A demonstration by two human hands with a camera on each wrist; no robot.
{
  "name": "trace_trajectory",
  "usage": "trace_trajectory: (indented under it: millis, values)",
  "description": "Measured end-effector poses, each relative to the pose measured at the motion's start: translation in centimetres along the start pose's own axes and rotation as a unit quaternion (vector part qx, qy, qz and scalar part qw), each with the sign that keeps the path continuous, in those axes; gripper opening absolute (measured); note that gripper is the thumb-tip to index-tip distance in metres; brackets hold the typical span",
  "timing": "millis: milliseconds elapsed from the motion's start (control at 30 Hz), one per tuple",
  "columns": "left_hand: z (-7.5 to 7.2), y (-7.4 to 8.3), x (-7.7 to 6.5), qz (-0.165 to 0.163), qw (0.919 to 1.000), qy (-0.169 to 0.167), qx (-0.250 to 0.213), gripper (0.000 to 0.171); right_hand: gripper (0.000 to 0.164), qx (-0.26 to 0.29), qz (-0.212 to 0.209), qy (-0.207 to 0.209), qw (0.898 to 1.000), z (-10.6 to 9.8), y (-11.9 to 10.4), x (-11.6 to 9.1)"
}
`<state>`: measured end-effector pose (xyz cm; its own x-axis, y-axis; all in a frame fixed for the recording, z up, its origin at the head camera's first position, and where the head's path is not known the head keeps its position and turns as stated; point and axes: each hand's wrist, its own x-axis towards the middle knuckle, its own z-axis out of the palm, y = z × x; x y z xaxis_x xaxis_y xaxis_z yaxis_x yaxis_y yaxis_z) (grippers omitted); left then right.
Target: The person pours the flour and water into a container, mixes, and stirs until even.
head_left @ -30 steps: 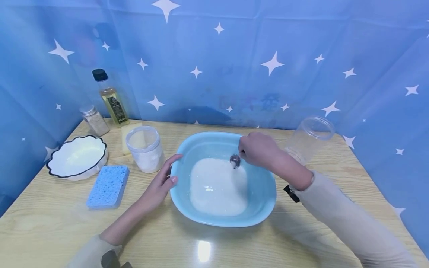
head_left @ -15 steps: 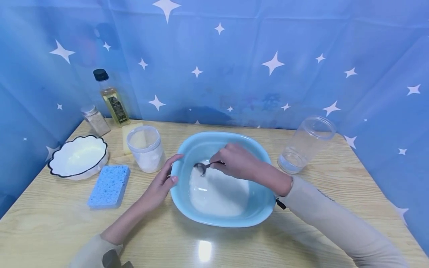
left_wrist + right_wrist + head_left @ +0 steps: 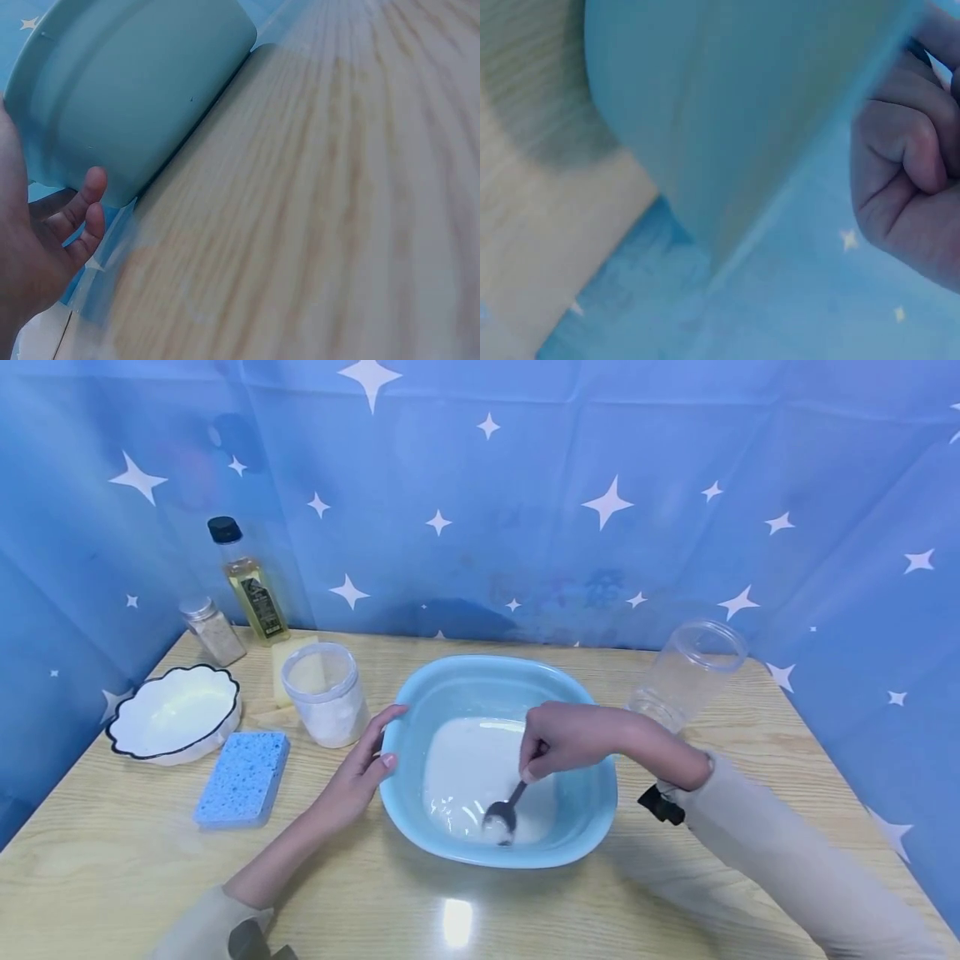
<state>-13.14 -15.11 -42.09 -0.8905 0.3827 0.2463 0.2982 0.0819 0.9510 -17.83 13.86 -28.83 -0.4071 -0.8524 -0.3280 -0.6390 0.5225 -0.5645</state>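
Note:
A light blue plastic basin [image 3: 495,857] holds milky white liquid [image 3: 468,768]. My right hand [image 3: 573,739] reaches over its right side and grips the handle of a metal spoon [image 3: 501,817], whose bowl is in the liquid near the front wall. In the right wrist view, the curled fingers [image 3: 907,146] show beyond the basin's outer wall; the spoon is mostly hidden there. My left hand [image 3: 358,781] holds the basin's left rim, with thumb and index finger over the edge. The left wrist view shows other fingers [image 3: 86,214] loosely bent beside the basin's outside.
Left of the basin stand a clear jar of white powder [image 3: 330,706], a blue sponge [image 3: 243,779] and a white scalloped bowl [image 3: 176,714]. Behind them are an oil bottle [image 3: 255,589], a shaker jar [image 3: 213,631] and a pale yellow sponge [image 3: 288,656]. A clear container [image 3: 686,672] stands back right.
My right hand has swept the spoon through the liquid, from the back right to the left and then to the front of the basin. The left hand has stayed on the rim.

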Motion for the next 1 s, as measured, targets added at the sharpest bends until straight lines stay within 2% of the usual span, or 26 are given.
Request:
trace_trajectory:
  millis: [133, 233, 333, 433, 567, 667, 733, 800, 900, 1000]
  values:
    - [-0.1, 0.1, 0.2, 0.0, 1.0, -0.002, 0.0, 0.051, 0.025, -0.014, 0.037, -0.016, 0.999, -1.2, 0.7, -1.2]
    - [-0.1, 0.2, 0.2, 0.003, 1.0, 0.001, 0.0, 0.051, 0.027, -0.029, 0.066, -0.007, 0.997, -2.1, 1.3, -1.9]
    - [0.0, 0.1, 0.1, 0.0, 1.0, 0.002, -0.003, 0.051, 0.025, -0.056, 0.097, 0.035, 0.993, -2.7, 1.8, -2.5]
    - [0.1, -0.1, -0.2, -0.005, 0.9999, -0.004, -0.009, 0.052, 0.019, -0.091, 0.113, 0.098, 0.985, -2.6, 2.5, -2.8]
    - [0.2, -0.2, -0.3, -0.001, 1.0, -0.004, -0.009, 0.052, 0.016, -0.126, 0.097, 0.178, 0.971, -1.8, 3.3, -1.7]
    - [0.1, -0.2, -0.2, 0.006, 1.0, 0.003, -0.005, 0.052, 0.014, -0.109, 0.082, 0.213, 0.967, -1.1, 3.3, 0.1]
    - [0.0, -0.1, -0.1, 0.006, 1.0, 0.006, -0.002, 0.052, 0.013, -0.068, 0.07, 0.212, 0.972, -0.5, 3.1, 1.1]
    - [-0.1, -0.2, -0.1, 0.008, 1.0, 0.005, -0.003, 0.052, 0.014, -0.018, 0.059, 0.191, 0.98, 0.1, 2.8, 1.9]
    - [-0.1, -0.2, -0.1, 0.01, 0.9999, 0.003, -0.005, 0.052, 0.014, 0.05, 0.042, 0.132, 0.989, 0.8, 2.2, 2.3]
    - [0.0, -0.2, -0.1, 0.01, 0.9999, 0.003, -0.004, 0.052, 0.014, 0.076, 0.035, 0.061, 0.995, 0.7, 1.6, 1.7]
